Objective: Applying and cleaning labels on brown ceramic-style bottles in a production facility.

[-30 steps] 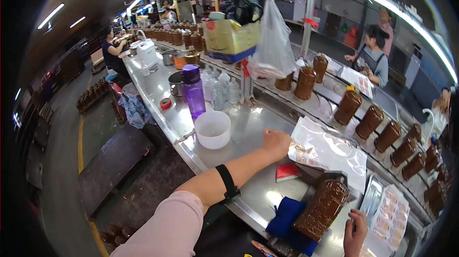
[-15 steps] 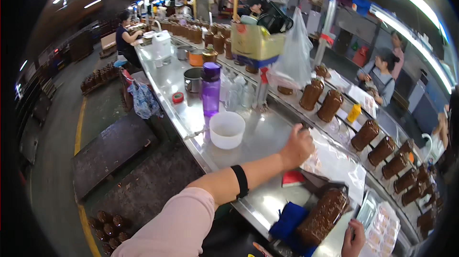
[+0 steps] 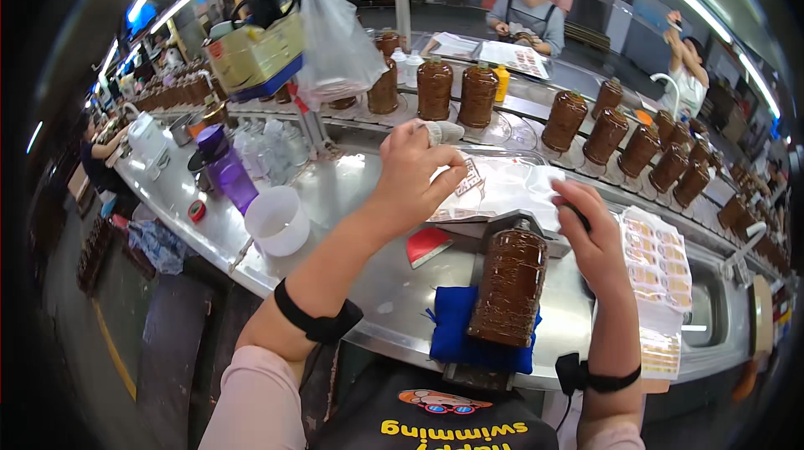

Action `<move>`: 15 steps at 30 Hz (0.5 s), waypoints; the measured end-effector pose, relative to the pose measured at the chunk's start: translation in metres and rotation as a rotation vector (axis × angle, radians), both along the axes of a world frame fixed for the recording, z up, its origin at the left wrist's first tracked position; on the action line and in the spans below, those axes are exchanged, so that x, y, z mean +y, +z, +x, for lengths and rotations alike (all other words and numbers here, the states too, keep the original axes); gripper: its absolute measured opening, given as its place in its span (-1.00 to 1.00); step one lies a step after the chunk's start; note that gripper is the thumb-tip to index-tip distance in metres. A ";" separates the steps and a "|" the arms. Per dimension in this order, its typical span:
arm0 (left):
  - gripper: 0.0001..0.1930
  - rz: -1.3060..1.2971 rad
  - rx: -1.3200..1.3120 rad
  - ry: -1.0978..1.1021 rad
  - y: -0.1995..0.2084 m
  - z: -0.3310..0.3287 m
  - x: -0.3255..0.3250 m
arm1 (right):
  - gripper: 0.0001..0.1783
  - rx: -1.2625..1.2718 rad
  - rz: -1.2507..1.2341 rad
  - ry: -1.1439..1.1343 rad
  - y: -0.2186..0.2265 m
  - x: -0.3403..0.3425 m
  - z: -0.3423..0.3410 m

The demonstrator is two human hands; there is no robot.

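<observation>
A glossy brown glass bottle (image 3: 507, 287) lies on a blue cloth pad (image 3: 452, 324) before me, its neck pointing away into a dark grey rest (image 3: 511, 219). My left hand (image 3: 412, 178) is above the white sheet (image 3: 511, 186) beyond the bottle, fingers bent and closed, one wearing a whitish finger cover (image 3: 444, 131). Right at its fingertips shows a small brown-patterned decal (image 3: 471, 180); whether it is pinched I cannot tell. Right of the bottle's neck, my right hand (image 3: 593, 236) is curled around a small dark thing that I cannot make out.
A red scraper-like piece (image 3: 429, 245) lies left of the bottle, near a white tub (image 3: 277, 220) and a purple bottle (image 3: 228, 172). Decal sheets (image 3: 656, 261) lie at right by a sink (image 3: 710, 307). Brown bottles (image 3: 603, 133) line the far rail; people work beyond.
The view has swung right. My left hand has moved to the sheet's near side beyond the bottle. My right hand has risen from beside the decal sheets to near the bottle's neck.
</observation>
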State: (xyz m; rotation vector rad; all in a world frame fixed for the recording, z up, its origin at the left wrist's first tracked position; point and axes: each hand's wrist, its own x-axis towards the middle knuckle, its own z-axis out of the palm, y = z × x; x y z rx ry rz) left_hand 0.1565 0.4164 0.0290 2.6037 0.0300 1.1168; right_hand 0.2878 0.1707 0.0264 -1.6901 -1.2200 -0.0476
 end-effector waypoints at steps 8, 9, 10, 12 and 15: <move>-0.83 -0.118 0.113 -0.192 0.022 -0.012 -0.026 | -0.72 0.117 -0.137 0.325 0.007 0.038 0.011; -0.84 -0.124 0.113 -0.205 0.022 -0.012 -0.027 | -0.81 0.172 -0.130 0.340 0.006 0.038 0.009; -0.84 -0.123 0.115 -0.204 0.020 -0.012 -0.026 | -0.81 0.174 -0.129 0.342 0.006 0.038 0.008; -0.85 -0.118 0.105 -0.205 0.014 -0.010 -0.024 | -0.85 0.268 -0.134 0.328 0.004 0.038 0.006; -0.86 -0.241 0.114 -0.228 0.011 -0.009 -0.029 | -0.88 0.186 -0.094 0.276 0.004 0.034 0.004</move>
